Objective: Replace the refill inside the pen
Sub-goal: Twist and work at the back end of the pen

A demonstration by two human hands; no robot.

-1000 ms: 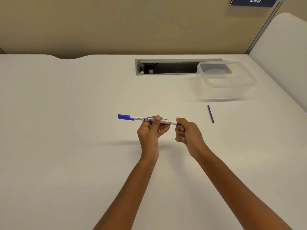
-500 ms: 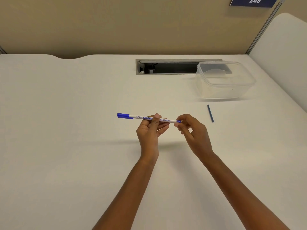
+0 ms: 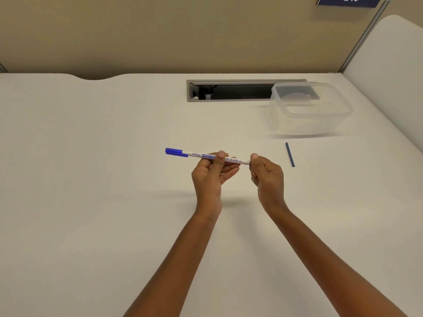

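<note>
Nearest the camera, two bare forearms reach forward over the white table (image 3: 91, 202), and both hands meet on one thing: a slim white whiteboard pen with a blue cap (image 3: 206, 156), held level above the tabletop. The left hand (image 3: 209, 177) is curled about the middle of the barrel, thumb on the near side and fingers behind, so the pen lies crosswise with its capped end jutting out to that hand's left. This looks like a steadying grip, keeping the barrel from turning. The right hand (image 3: 266, 175) is closed in a pinch on the pen's uncapped end, thumb tip on top; most likely it is working the end plug, either twisting it loose or seating it, though the plug itself is hidden under the fingers.

Just beyond and to the right of the right hand, a thin dark blue refill stick (image 3: 290, 154) lies alone on the table, within easy reach. Whether it is the spent one or the fresh one cannot be told.

Farther still, past the refill, stands a clear plastic lidless tub (image 3: 311, 121), beside a grey cable slot (image 3: 229, 90) in the tabletop.
</note>
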